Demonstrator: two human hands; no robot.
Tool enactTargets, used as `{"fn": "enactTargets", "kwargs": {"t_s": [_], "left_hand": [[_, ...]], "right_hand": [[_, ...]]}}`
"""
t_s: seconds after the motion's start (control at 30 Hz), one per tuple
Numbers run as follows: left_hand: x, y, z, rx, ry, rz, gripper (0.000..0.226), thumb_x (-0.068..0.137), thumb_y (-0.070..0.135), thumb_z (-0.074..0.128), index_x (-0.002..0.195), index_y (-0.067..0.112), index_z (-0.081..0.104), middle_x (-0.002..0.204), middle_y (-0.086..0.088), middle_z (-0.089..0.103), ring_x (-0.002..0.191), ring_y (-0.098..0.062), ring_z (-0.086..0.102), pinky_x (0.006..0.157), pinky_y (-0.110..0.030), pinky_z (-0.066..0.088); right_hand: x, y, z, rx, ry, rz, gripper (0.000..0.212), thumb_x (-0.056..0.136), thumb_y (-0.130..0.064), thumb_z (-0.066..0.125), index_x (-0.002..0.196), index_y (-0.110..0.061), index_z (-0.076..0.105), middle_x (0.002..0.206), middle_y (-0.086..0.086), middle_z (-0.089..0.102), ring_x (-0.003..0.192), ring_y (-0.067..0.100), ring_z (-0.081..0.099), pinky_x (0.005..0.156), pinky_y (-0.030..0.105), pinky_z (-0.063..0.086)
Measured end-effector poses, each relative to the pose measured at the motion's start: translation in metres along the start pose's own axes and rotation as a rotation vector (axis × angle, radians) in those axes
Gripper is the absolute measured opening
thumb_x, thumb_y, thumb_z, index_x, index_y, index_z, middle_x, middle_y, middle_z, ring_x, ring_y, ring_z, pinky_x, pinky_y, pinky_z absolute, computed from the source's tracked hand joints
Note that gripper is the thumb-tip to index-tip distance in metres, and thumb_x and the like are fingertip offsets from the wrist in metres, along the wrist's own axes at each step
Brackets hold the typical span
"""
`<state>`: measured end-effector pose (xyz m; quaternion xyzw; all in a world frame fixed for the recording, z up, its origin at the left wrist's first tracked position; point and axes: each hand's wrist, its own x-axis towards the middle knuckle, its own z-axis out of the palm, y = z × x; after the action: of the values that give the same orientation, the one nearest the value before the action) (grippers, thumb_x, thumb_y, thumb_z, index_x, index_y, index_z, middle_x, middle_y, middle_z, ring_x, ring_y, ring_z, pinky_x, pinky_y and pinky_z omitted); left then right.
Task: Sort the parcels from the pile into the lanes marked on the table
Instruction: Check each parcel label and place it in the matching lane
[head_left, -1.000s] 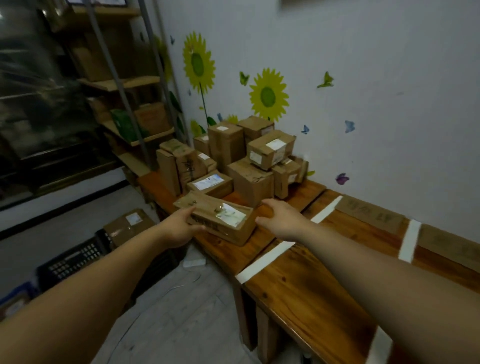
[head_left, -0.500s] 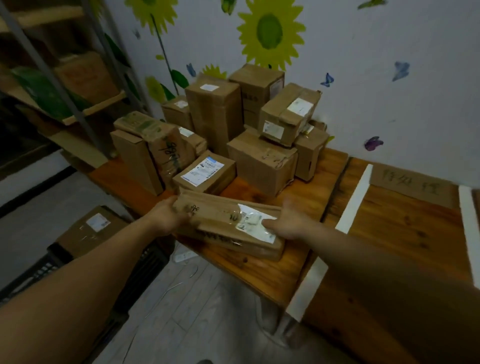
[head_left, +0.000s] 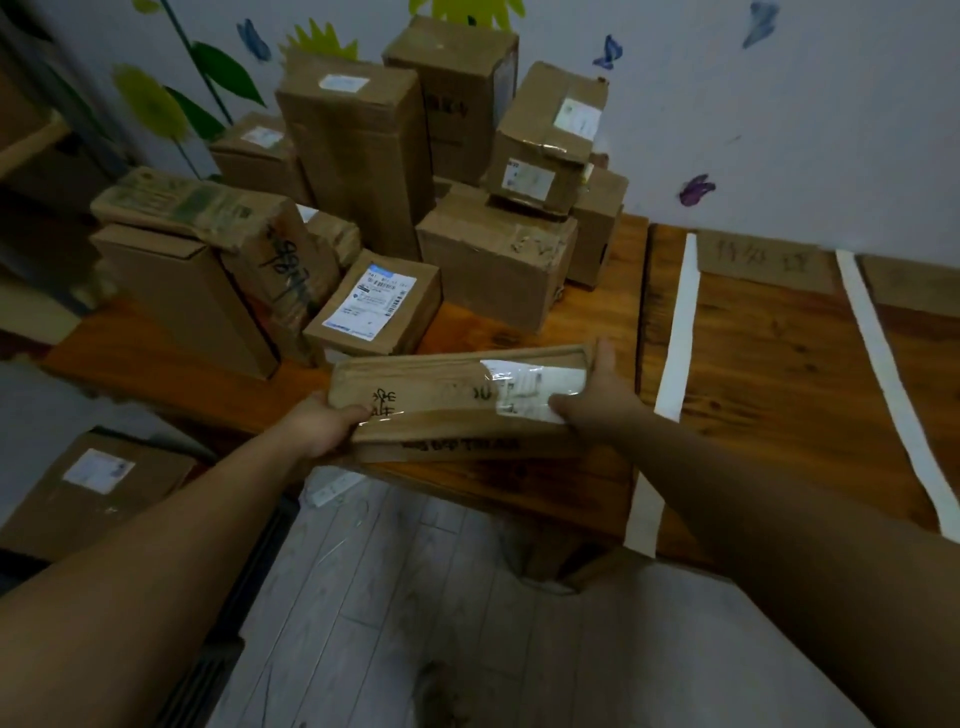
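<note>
At the table (head_left: 753, 395), left hand (head_left: 323, 431) and right hand (head_left: 598, 401) grip one parcel (head_left: 441, 402).

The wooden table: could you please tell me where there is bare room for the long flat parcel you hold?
The lane between the two white tape strips is bare up to the brown cardboard sign by the wall. A narrower strip runs between the dented brown box and the left tape. Further left, the cardboard parcel pile crowds the tabletop.
</note>
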<state>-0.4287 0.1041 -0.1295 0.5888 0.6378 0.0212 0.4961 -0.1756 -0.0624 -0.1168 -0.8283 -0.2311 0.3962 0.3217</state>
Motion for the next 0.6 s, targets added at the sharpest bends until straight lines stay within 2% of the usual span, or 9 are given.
{"fn": "enactTargets", "kwargs": {"t_s": [0.1,0.2,0.27,0.33,0.47,0.53,0.6], "left_hand": [[-0.026,0.000,0.003,-0.044,0.034,0.030,0.062,0.085,0.036,0.067,0.135,0.012,0.041,0.128,-0.010,0.055,0.111,-0.031,0.056,0.096,-0.042,0.047],[-0.058,0.007,0.011,-0.175,0.094,0.134,0.054,0.087,0.025,0.066,0.134,0.011,0.044,0.122,-0.005,0.056,0.104,-0.025,0.056,0.090,-0.035,0.047],[-0.081,0.016,0.014,-0.285,0.127,0.204,0.054,0.085,0.019,0.068,0.134,0.013,0.045,0.122,-0.007,0.057,0.100,-0.024,0.057,0.092,-0.040,0.049],[-0.108,0.028,0.017,-0.387,0.144,0.296,0.055,0.085,0.013,0.067,0.135,0.015,0.044,0.120,-0.006,0.058,0.102,-0.025,0.058,0.093,-0.043,0.049],[-0.154,0.056,0.028,-0.474,0.185,0.500,0.055,0.085,0.006,0.066,0.133,0.018,0.043,0.118,-0.006,0.059,0.107,-0.026,0.059,0.094,-0.043,0.050],[-0.172,0.073,0.037,-0.435,0.189,0.591,0.057,0.086,0.009,0.065,0.136,0.020,0.039,0.116,-0.003,0.057,0.103,-0.024,0.059,0.087,-0.038,0.050],[-0.186,0.091,0.048,-0.374,0.181,0.683,0.059,0.087,0.012,0.065,0.138,0.020,0.037,0.118,-0.002,0.055,0.105,-0.020,0.055,0.093,-0.033,0.044]], "right_hand": [[-0.018,0.001,-0.013,0.011,0.036,-0.068,0.095,0.089,-0.012,0.066,0.153,-0.031,-0.002,0.144,0.012,0.041,0.119,0.030,0.053,0.082,0.033,0.053],[-0.039,0.000,-0.034,0.055,0.122,-0.154,0.079,0.088,-0.015,0.068,0.149,-0.020,0.019,0.138,0.008,0.048,0.118,0.027,0.053,0.094,0.038,0.050],[-0.055,-0.001,-0.049,0.084,0.193,-0.207,0.065,0.085,-0.018,0.070,0.140,-0.017,0.037,0.133,0.006,0.053,0.116,0.026,0.055,0.094,0.037,0.049],[-0.072,-0.002,-0.065,0.113,0.252,-0.256,0.062,0.082,-0.021,0.072,0.137,-0.019,0.044,0.131,0.005,0.054,0.112,0.025,0.056,0.093,0.039,0.051],[-0.108,0.000,-0.102,0.229,0.317,-0.332,0.068,0.085,-0.006,0.067,0.143,-0.023,0.035,0.122,-0.001,0.055,0.106,0.017,0.056,0.083,0.030,0.049],[-0.126,0.003,-0.122,0.285,0.360,-0.332,0.074,0.086,0.001,0.064,0.146,-0.025,0.029,0.129,0.004,0.055,0.114,0.022,0.056,0.081,0.028,0.049],[-0.142,0.012,-0.140,0.336,0.416,-0.314,0.080,0.087,0.003,0.062,0.149,-0.026,0.022,0.136,0.007,0.052,0.120,0.025,0.054,0.088,0.031,0.050]]}}
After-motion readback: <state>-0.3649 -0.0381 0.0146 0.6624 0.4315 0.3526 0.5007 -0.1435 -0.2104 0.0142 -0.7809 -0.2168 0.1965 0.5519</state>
